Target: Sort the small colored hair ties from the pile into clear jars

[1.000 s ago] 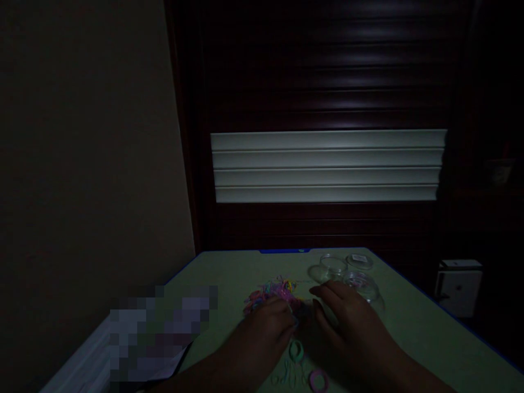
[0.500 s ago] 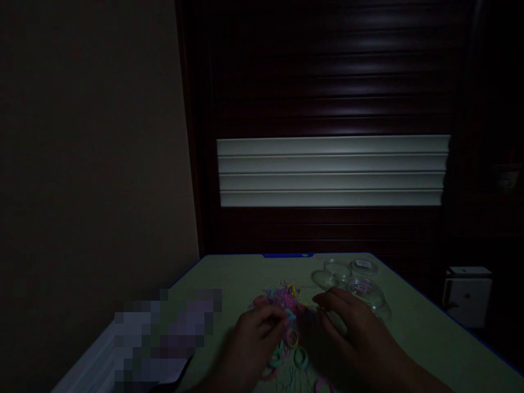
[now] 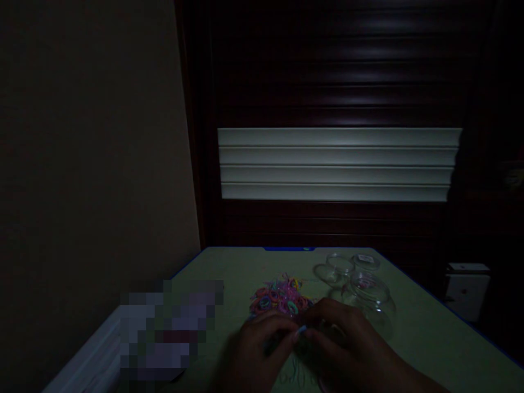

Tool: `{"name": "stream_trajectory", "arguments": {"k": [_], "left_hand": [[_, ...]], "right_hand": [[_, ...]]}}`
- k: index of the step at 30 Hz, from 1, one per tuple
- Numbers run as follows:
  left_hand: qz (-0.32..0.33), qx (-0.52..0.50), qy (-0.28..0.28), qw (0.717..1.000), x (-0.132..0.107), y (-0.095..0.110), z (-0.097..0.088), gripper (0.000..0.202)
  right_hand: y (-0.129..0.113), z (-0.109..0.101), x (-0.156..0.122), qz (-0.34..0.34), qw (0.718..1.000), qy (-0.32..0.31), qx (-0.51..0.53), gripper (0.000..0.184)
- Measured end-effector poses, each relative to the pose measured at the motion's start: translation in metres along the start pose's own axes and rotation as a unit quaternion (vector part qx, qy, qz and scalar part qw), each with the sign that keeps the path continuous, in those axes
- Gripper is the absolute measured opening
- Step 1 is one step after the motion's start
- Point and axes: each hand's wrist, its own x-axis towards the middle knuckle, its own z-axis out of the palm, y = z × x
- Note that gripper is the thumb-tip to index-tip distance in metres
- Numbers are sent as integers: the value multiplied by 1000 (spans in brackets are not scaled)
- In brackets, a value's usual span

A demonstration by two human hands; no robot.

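Note:
My left hand is closed, thumb and forefinger pinching a small light blue hair tie. My right hand meets it fingertip to fingertip, its thumb and forefinger closed on the same hair tie. Just beyond my hands lies a heap of colourful hair ties in pink, orange, purple, green and yellow. Thin elastic bands lie on the near tabletop, partly hidden between my wrists. The dim light blurs the finer detail.
Round clear plastic containers stand at the right of the pale table, beside a clear lid with a label. A blurred-out item is at the left edge. A white box stands beyond the right edge.
My right hand has moved left and down to meet my left hand at the blue hair tie. More of the heap shows now, and the view has shifted slightly.

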Motion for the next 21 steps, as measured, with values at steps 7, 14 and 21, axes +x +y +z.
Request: {"name": "stream_trajectory", "arguments": {"k": [7, 14, 21], "left_hand": [[12, 17, -11, 1000, -1, 1, 0, 10], [8, 18, -19, 1000, -1, 4, -1, 10], [-1, 27, -23, 999, 0, 2, 0, 10]], "right_hand": [[-4, -1, 1, -12, 1000, 7, -11, 18], [-5, -1, 0, 4, 1000, 16, -20, 20], [-8, -3, -2, 4, 999, 0, -33, 17]]}}
